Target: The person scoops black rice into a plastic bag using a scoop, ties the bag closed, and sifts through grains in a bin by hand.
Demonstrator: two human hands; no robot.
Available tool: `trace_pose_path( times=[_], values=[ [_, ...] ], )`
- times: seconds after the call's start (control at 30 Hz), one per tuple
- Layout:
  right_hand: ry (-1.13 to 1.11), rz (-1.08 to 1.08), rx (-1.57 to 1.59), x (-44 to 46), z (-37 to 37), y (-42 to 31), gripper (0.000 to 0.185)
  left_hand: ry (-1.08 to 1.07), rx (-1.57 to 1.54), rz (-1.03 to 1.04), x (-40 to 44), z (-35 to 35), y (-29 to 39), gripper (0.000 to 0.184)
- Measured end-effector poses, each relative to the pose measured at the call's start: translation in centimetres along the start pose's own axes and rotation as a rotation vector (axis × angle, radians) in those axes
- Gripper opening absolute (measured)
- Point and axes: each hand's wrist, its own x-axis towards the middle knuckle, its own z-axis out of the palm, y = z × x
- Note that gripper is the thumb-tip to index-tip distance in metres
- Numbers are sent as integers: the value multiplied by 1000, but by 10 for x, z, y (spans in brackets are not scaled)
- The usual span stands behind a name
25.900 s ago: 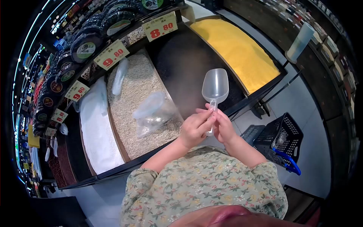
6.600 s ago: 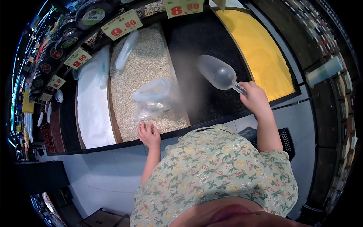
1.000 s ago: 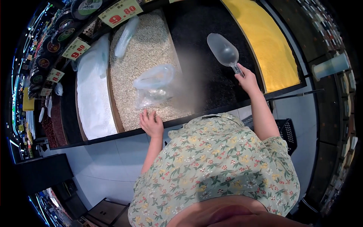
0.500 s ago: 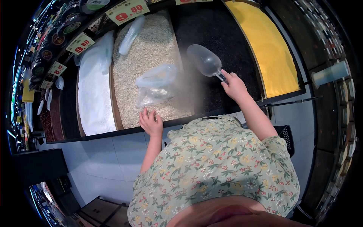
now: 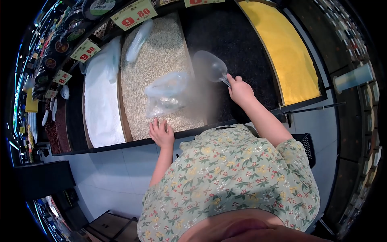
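Note:
My right hand (image 5: 240,90) is closed round the handle of a clear plastic scoop (image 5: 209,66). The scoop's bowl is over the left part of a compartment of black grain (image 5: 242,52); whether anything is in it I cannot tell. My left hand (image 5: 162,134), fingers apart, rests at the front edge of the pale grain compartment (image 5: 161,44). Just beyond its fingertips a clear plastic bag (image 5: 163,107) lies on the pale grain, with a translucent bag or glove (image 5: 169,84) against its far side. A blurry patch covers part of the view left of my right hand.
Yellow grain (image 5: 282,52) fills the right compartment, white grain or powder (image 5: 100,101) one on the left. Price signs (image 5: 134,15) stand along the back edge. A rolled clear bag (image 5: 140,41) lies on the pale grain. A black basket (image 5: 305,147) is partly hidden behind my right arm.
Over the last second my right hand has moved the scoop left across the black grain, towards the pale grain. My left hand has stayed at the front edge.

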Motion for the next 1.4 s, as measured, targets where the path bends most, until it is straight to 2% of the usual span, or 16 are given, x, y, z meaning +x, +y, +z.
trace_pose_path(
  times=[0.23,0.6,0.73,0.8,0.83,0.9,0.93,1.0,1.13,1.2,1.27,1.33,1.4],
  values=[
    [75,33,-107,17,-3,15,49,-1,7,16,0,-1,0,25],
    [174,181,36,15,-25,51,51,27,15,3,0,0,1,25],
    [187,223,188,17,-20,68,51,23,23,9,0,0,0,26],
    [192,251,415,20,-8,83,53,20,20,13,0,1,0,26],
    [192,252,413,16,-19,75,53,15,24,13,0,1,-1,25],
    [81,448,703,6,-43,60,53,7,28,12,0,1,-2,25],
    [81,449,701,6,-39,64,53,12,30,16,0,1,-2,25],
    [74,417,908,6,-32,72,52,16,31,20,0,1,-1,25],
    [64,380,913,2,-35,53,52,10,29,16,0,0,0,24],
    [70,295,870,2,-34,39,53,17,22,22,1,0,0,24],
    [148,123,659,13,-6,43,53,-6,12,8,1,-2,2,24],
    [185,-24,482,16,-9,22,57,-17,14,0,1,-3,2,24],
    [87,-4,408,24,-13,0,61,-28,18,-10,2,-5,4,24]
  ],
)
